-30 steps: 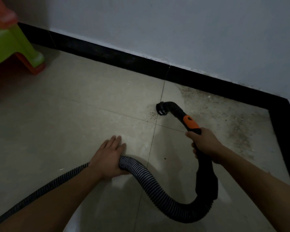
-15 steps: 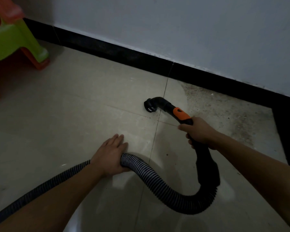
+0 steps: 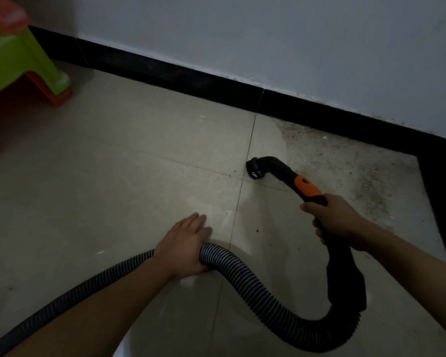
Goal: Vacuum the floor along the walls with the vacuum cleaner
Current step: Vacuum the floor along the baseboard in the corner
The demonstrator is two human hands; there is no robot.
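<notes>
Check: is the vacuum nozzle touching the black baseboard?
Apart. The head view shows the nozzle out on the tile joint, with bare, dirty floor between it and the baseboard.

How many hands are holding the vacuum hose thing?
2. The left hand grips the ribbed hose low near the floor; the right hand grips the black handle just below the orange part.

Hose [image 3: 242, 274] in my left hand: black w/ grey-white ribbing. Nozzle [image 3: 258, 167] black, orange band on handle [image 3: 307, 188]. Floor tiles [image 3: 113, 163] beige, dark speckling nr corner. Skirting [image 3: 191, 76] black; wall [image 3: 268, 34] pale grey. Stool [image 3: 18, 60] lime green + orange.
</notes>
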